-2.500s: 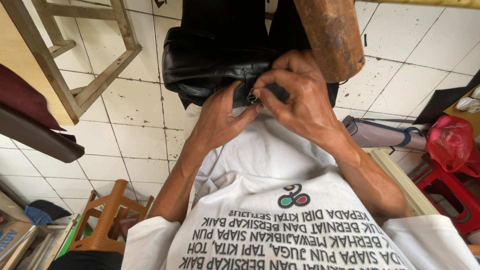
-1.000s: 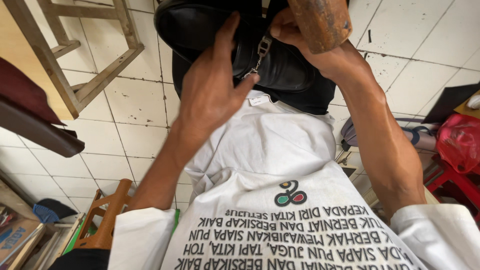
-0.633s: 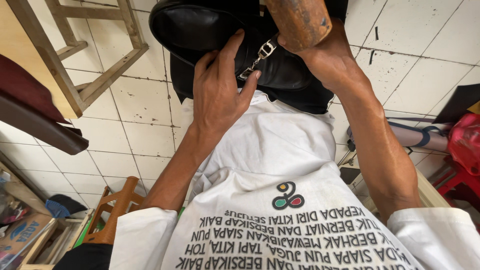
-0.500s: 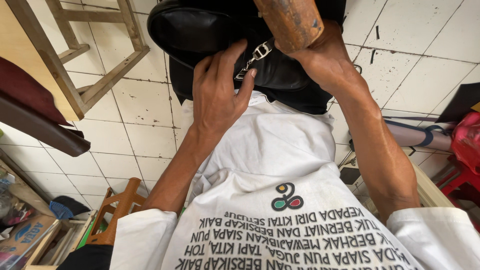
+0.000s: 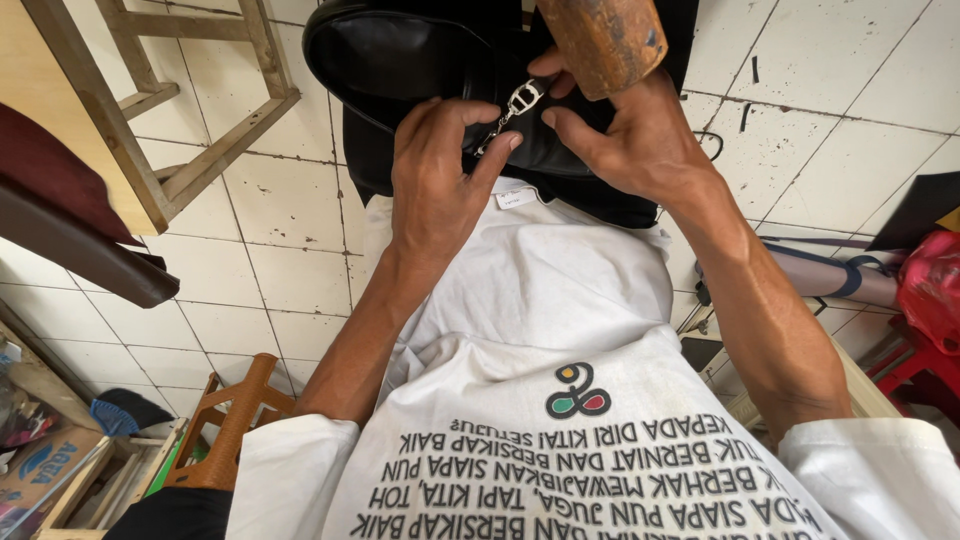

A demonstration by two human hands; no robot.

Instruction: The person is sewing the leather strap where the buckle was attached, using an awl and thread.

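A black leather bag (image 5: 400,60) rests on my lap at the top of the head view, above my white printed shirt. A silver metal clasp (image 5: 520,100) on a short chain sticks up from it. My left hand (image 5: 435,175) lies on the bag with its fingertips pinching the chain just below the clasp. My right hand (image 5: 625,140) grips the bag beside the clasp, thumb and forefinger close to the metal ring. A thick brown wooden post (image 5: 605,40) stands right above my right hand and hides part of the bag.
White tiled floor surrounds me. A wooden stool frame (image 5: 190,110) stands upper left, beside a dark cushioned edge (image 5: 70,230). A small wooden rack (image 5: 230,420) and a cardboard box sit lower left. Red plastic items (image 5: 930,290) and a grey roll lie at right.
The bag has come lower in view. My left hand slid from flat on the bag up to the clasp chain. My right hand came down from behind the post to the clasp.
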